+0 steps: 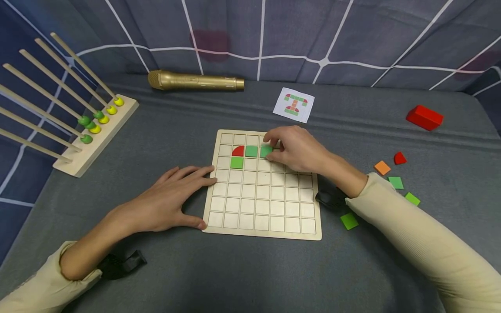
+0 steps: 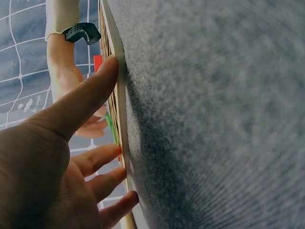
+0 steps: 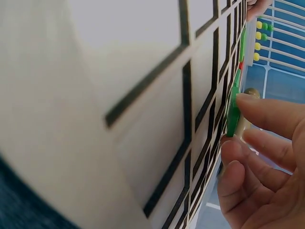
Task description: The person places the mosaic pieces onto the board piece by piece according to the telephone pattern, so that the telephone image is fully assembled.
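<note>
A wooden grid board (image 1: 262, 195) lies flat on the dark cloth. In its second row sit a red quarter-circle tile (image 1: 238, 151) and a green square tile (image 1: 251, 151), with another green square (image 1: 236, 162) below the red one. My right hand (image 1: 299, 150) is over the board's upper part. Its thumb and fingertips pinch a further green square tile (image 3: 233, 114), right at the cell beside the others. My left hand (image 1: 172, 200) rests against the board's left edge, its fingers spread and thumb at the lower corner. In the left wrist view its fingertips (image 2: 112, 64) touch the board's rim.
A printed pattern card (image 1: 293, 105) lies behind the board. Loose tiles, including an orange one (image 1: 382, 168) and a green one (image 1: 349, 221), lie near my right forearm. A red block (image 1: 425, 118), a gold microphone (image 1: 195, 81) and a bead-peg stand (image 1: 98, 134) stand farther out.
</note>
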`<state>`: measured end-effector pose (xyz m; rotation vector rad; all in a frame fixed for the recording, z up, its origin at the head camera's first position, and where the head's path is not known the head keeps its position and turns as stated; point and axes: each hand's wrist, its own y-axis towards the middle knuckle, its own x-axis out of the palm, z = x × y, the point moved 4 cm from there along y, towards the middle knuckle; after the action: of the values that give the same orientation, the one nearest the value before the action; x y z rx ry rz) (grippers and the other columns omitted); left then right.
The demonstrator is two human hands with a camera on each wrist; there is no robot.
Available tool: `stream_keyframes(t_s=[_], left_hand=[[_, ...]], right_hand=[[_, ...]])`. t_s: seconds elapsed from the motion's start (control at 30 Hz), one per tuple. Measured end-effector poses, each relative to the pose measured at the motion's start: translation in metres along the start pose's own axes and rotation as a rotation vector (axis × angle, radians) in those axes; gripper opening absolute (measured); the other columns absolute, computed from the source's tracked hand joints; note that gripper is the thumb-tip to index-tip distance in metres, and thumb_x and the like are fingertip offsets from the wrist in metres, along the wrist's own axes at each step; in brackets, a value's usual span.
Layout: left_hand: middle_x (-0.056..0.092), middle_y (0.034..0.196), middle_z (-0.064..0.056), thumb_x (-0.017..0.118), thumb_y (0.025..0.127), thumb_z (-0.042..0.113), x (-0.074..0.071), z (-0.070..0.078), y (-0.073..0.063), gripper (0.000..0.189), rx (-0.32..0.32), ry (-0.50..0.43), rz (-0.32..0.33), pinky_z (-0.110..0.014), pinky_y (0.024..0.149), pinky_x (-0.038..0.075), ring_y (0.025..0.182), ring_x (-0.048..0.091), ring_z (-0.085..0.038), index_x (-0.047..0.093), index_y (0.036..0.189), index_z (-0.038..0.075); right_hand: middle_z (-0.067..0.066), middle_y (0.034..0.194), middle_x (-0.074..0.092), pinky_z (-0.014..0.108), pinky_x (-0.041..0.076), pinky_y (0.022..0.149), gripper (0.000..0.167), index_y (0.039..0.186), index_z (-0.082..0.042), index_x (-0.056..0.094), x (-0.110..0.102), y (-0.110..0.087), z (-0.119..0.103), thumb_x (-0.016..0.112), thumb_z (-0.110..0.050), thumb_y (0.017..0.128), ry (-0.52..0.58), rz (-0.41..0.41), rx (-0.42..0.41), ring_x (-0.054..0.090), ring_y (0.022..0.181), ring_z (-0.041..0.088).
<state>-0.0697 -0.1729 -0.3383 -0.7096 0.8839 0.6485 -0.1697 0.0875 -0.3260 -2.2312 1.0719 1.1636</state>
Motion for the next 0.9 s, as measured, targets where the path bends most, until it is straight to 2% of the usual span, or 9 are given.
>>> stream_keyframes(t_s=[0.3, 0.57, 0.9], left_hand=[[0.02, 0.162, 0.001, 0.08, 0.073, 0.059, -0.0002, 0.0, -0.0002, 0.096, 0.005, 0.002, 0.001, -0.06, 0.112, 0.011, 0.146, 0.019, -0.026, 0.042, 0.151, 0.018], [0.021, 0.162, 0.0, 0.079, 0.074, 0.06, -0.0007, 0.0013, -0.0009, 0.096, 0.011, -0.004, 0.005, -0.062, 0.111, 0.012, 0.145, 0.02, -0.027, 0.042, 0.151, 0.018], [0.023, 0.162, -0.002, 0.078, 0.073, 0.061, -0.0007, 0.0016, -0.0011, 0.095, 0.019, -0.004, 0.013, -0.063, 0.11, 0.013, 0.145, 0.021, -0.028, 0.043, 0.15, 0.017]], right_hand=[[0.008, 0.092, 0.066, 0.042, 0.048, 0.076, 0.029, 0.111, -0.001, 0.07, 0.0015, -0.0002, -0.0005, 0.077, -0.012, 0.085, -0.041, -0.006, -0.012, 0.06, 0.081, 0.021], [0.005, 0.09, 0.069, 0.039, 0.048, 0.077, 0.033, 0.114, -0.003, 0.069, 0.0011, -0.0013, 0.002, 0.077, -0.01, 0.084, 0.006, -0.028, 0.029, 0.063, 0.081, 0.018], [0.006, 0.092, 0.068, 0.036, 0.047, 0.07, 0.032, 0.115, -0.002, 0.069, 0.0016, -0.0031, -0.0012, 0.074, -0.008, 0.085, 0.021, -0.028, 0.02, 0.06, 0.08, 0.018]])
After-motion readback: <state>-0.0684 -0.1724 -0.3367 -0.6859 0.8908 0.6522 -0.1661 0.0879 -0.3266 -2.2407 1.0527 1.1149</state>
